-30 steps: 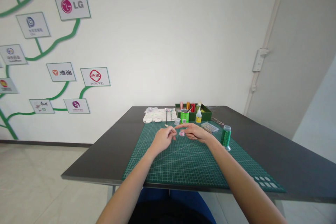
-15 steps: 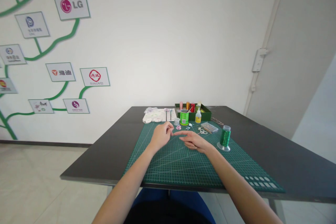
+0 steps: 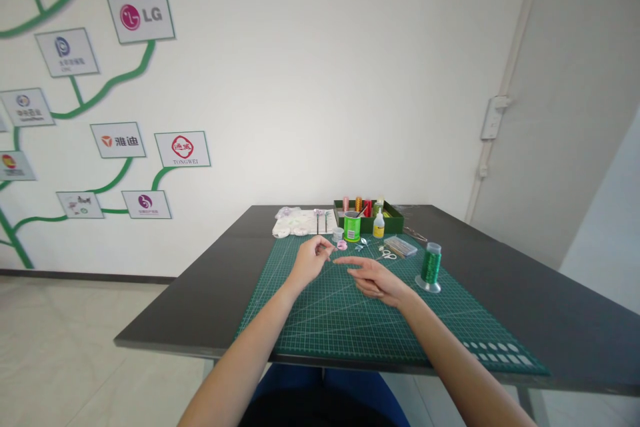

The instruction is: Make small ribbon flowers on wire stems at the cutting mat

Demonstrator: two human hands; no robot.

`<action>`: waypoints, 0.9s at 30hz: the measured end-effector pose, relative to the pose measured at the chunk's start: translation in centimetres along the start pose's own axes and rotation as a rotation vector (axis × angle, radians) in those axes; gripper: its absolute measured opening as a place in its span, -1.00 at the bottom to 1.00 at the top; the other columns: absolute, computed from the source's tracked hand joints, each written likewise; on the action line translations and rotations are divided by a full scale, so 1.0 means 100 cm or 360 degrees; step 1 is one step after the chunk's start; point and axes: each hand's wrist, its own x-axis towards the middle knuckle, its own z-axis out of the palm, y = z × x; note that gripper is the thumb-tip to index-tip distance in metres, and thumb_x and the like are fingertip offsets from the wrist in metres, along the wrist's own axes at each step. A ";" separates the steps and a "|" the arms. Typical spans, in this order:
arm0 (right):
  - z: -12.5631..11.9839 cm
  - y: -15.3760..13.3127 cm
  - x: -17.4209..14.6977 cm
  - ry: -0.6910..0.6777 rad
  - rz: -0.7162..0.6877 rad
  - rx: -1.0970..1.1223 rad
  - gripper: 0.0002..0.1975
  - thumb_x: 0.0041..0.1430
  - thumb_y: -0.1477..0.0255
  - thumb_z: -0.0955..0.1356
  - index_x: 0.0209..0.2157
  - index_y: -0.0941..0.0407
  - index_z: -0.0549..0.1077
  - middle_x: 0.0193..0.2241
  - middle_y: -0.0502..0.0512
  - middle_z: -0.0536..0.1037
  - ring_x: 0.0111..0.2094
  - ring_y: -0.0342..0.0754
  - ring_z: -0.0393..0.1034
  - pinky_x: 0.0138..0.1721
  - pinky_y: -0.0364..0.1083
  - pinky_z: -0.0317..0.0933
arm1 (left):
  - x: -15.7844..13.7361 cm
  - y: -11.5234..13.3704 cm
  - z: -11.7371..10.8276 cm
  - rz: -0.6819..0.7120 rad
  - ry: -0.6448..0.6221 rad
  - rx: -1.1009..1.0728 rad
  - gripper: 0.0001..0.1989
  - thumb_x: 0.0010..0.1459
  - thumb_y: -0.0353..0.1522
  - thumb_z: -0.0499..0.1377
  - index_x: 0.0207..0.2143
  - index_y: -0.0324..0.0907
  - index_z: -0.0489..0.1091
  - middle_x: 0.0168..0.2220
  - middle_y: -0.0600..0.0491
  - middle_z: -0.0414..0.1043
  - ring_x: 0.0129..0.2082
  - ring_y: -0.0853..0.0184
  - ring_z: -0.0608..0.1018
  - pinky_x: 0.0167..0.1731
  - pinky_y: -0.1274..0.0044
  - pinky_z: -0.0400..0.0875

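Observation:
Over the green cutting mat (image 3: 350, 320), my left hand (image 3: 310, 259) is closed in a pinch, thumb against fingertips. Whatever it pinches is too small to make out. My right hand (image 3: 377, 279) is just to the right, index finger stretched toward the left fingertips with a small gap between; its other fingers are loosely bent, and I see nothing in it. Just beyond the hands lie a small pink piece (image 3: 342, 245), some small blue pieces (image 3: 360, 247) and white-handled scissors (image 3: 387, 254). A spool of green thread (image 3: 431, 265) stands upright right of my right hand.
At the back are a bright green can (image 3: 352, 227), a glue bottle (image 3: 379, 224), a small round tub (image 3: 338, 234) and a clear flat case (image 3: 401, 246). Behind them sits a dark green box (image 3: 397, 220) with thread spools. A white cloth-like pad (image 3: 293, 223) lies back left.
My hands have drawn slightly apart, the right one shifting a little to the right. The view has tipped slightly. My left hand keeps its pinch.

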 end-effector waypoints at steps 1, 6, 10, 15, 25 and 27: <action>0.000 0.000 0.000 0.0017 -0.0008 0.0012 -0.42 0.17 0.31 0.47 0.17 0.26 0.41 -0.84 -0.31 0.10 -0.78 -0.31 -0.26 -0.73 -0.25 -0.28 | 0.001 -0.002 0.001 -0.0077 -0.0033 -0.0165 -0.95 0.17 -0.42 0.19 -0.37 -0.22 0.40 -0.39 0.01 0.57 -0.49 0.36 0.54 -0.46 0.55 0.35; 0.002 0.000 -0.002 0.0081 -0.0029 0.0095 -0.40 0.15 0.32 0.48 0.17 0.27 0.41 -0.84 -0.31 0.08 -0.77 -0.31 -0.28 -0.73 -0.24 -0.32 | 0.001 -0.003 0.002 -0.0332 -0.0176 -0.0864 -0.91 0.12 -0.46 0.26 -0.40 -0.27 0.39 -0.40 -0.04 0.60 -0.42 0.36 0.62 -0.33 0.53 0.52; 0.003 0.002 -0.003 0.0065 -0.0073 0.0193 -0.39 0.18 0.34 0.47 0.21 0.25 0.38 -0.82 -0.29 0.09 -0.76 -0.29 -0.28 -0.72 -0.24 -0.32 | -0.001 0.004 -0.001 -0.0462 -0.0181 -0.1106 -0.88 0.07 -0.49 0.34 -0.40 -0.31 0.43 -0.40 -0.06 0.62 -0.42 0.37 0.64 -0.26 0.54 0.56; 0.002 0.006 -0.006 0.0100 -0.0217 0.0361 -0.42 0.19 0.34 0.47 0.21 0.20 0.39 -0.80 -0.28 0.07 -0.73 -0.28 -0.31 -0.71 -0.24 -0.31 | 0.002 0.015 -0.007 -0.0499 -0.0118 -0.1245 -0.89 0.06 -0.53 0.35 -0.42 -0.34 0.45 -0.41 -0.06 0.61 -0.44 0.40 0.64 -0.28 0.59 0.56; -0.020 -0.012 -0.024 0.0804 0.0131 -0.0790 -0.56 0.23 0.33 0.35 0.09 0.25 0.45 -0.58 0.03 0.56 -0.72 -0.17 0.33 -0.70 -0.21 -0.02 | -0.002 0.049 -0.022 -0.0383 -0.0090 -0.1149 -0.86 0.07 -0.49 0.36 -0.41 -0.32 0.42 -0.43 -0.06 0.60 -0.45 0.39 0.64 -0.31 0.60 0.55; -0.018 -0.020 -0.033 0.1075 0.0112 -0.1228 -0.62 0.23 0.41 0.33 0.05 0.23 0.47 -0.41 0.12 0.65 -0.66 -0.14 0.44 -0.55 -0.15 0.23 | -0.006 0.060 -0.025 -0.0317 -0.0123 -0.1087 -0.82 0.06 -0.45 0.39 -0.40 -0.31 0.42 -0.42 -0.06 0.61 -0.44 0.38 0.64 -0.29 0.57 0.56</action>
